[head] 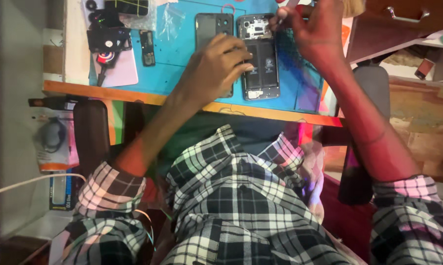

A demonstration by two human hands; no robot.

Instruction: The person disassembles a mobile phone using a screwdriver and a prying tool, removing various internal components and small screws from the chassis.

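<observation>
An opened phone (259, 56) lies on a blue work mat (177, 68), its back off and the battery and board showing. Its long axis runs near to far, the camera end pointing to the far side; its near end stops just short of the desk's orange front edge (133, 96). The left hand (216, 66) rests partly on the phone's left side, fingers curled together over the battery, and covers the lower part of the removed dark back cover (209, 29) lying parallel just to the left. The right hand (314, 32) pinches a thin tool at the phone's far right corner; the tip is too small to make out. Left of the cover the mat is open up to a small dark part (147, 48) and a black gadget (108, 41).
</observation>
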